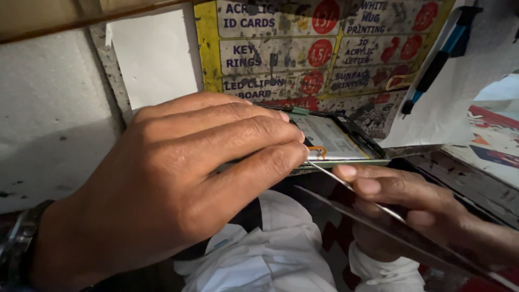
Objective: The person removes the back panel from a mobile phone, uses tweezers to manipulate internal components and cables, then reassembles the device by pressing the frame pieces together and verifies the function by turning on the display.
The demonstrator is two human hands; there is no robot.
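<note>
My left hand (178, 178) fills the foreground, its fingers closed over an opened phone (335, 138) with a green frame, holding it on edge. The phone's silver battery and a small orange flex loop (319, 150) show past my fingertips. My right hand (411, 200) sits lower right and pinches a thin metal tool (330, 174). The tool's tip reaches the phone's lower edge, just under the orange loop. A dark band circles my left wrist.
A worn yellow-bordered printed sign (324, 54) stands behind the phone, with a white sheet (157, 54) to its left. A blue and black pen-like tool (438, 59) lies on white paper at upper right. A glossy dark surface (470, 178) below reflects a white shirt.
</note>
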